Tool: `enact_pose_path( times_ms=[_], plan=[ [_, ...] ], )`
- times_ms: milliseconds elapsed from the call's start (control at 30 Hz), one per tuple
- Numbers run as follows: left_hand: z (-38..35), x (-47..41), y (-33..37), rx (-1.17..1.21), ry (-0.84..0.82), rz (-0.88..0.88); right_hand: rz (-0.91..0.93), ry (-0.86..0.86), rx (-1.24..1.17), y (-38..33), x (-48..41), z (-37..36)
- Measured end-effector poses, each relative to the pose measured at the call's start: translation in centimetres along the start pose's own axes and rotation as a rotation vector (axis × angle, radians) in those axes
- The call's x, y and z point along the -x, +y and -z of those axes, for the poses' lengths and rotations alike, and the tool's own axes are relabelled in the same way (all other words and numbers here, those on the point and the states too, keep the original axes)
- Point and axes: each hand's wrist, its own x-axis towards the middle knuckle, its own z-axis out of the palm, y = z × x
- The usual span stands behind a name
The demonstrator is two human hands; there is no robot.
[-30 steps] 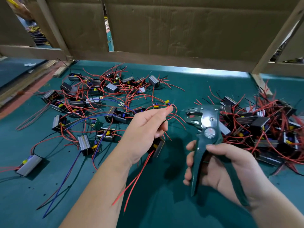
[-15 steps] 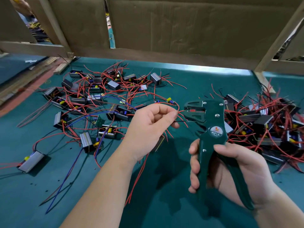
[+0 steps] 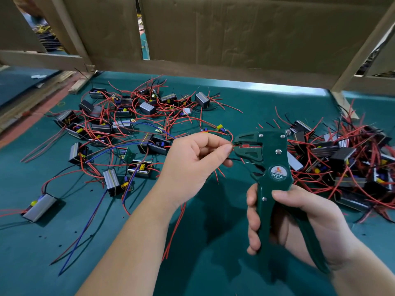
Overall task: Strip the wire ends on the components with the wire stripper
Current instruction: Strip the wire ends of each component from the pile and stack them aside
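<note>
The left hand (image 3: 192, 165) pinches a red wire (image 3: 215, 131), its end at the mouth of the green wire stripper (image 3: 268, 159), centre frame. The right hand (image 3: 299, 218) grips its handles. Wired components (image 3: 147, 108) litter the green desk (image 3: 256, 103).

Bright, even overhead light; soft dark shadows pool on the green table (image 3: 256, 103) nearest the viewer. Wide-angle lens bends the edges; corners slightly blurred.
</note>
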Motion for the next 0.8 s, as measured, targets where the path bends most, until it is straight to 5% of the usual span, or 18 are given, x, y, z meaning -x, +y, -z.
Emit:
enact_pose_path(
  times_ms=[267,533,800],
  plan=[
    [0.5,-0.2,-0.3,-0.350,-0.143,0.029,0.160,0.393,0.037,1.6,-1.2,-1.3],
    [0.2,-0.5,-1.0,-0.206,-0.037,0.177,0.363,0.266,-0.150,0.3,-1.0,-0.1],
    [-0.9,-0.5,-0.8,0.169,0.060,0.271,0.276,0.162,-0.095,1.7,-1.7,-1.1]
  ],
)
